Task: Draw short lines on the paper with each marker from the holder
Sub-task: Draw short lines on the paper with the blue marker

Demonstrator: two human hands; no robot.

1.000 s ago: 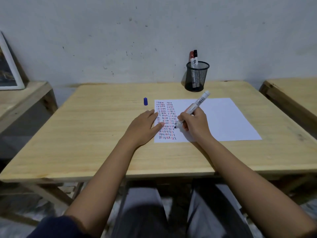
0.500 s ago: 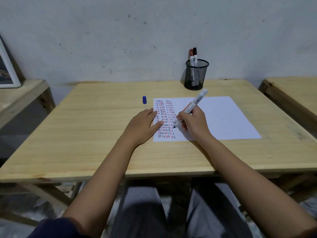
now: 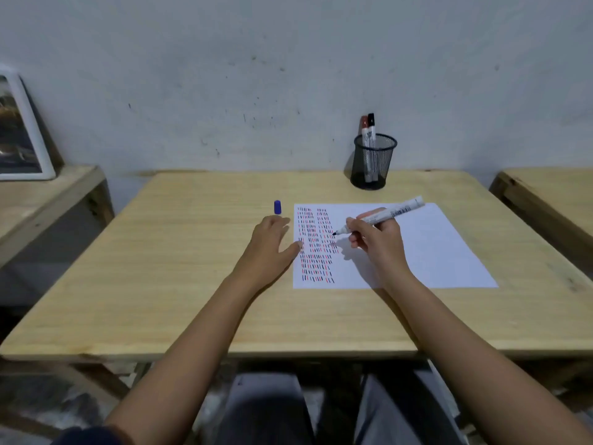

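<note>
A white sheet of paper (image 3: 433, 248) lies on the wooden table (image 3: 192, 284), its left part filled with rows of short red, blue and black lines. My right hand (image 3: 378, 242) grips an uncapped white marker (image 3: 385, 215), raised off the sheet with its dark tip pointing left above the lines. My left hand (image 3: 272, 242) lies flat on the table with fingers spread, the thumb touching the paper's left edge. A blue cap (image 3: 277, 207) stands just beyond its fingertips. The black mesh holder (image 3: 373, 162) at the back holds a red-capped and a black-capped marker (image 3: 368, 130).
A second wooden table (image 3: 552, 200) stands close on the right. On the left a lower wooden bench (image 3: 41, 200) carries a white-framed picture (image 3: 22, 133) leaning on the wall. The grey wall rises right behind the table. My legs show under the front edge.
My right hand has lifted the marker off the paper and tilted it flatter. My left hand has slid off the sheet toward the blue cap. The camera has tipped slightly.
</note>
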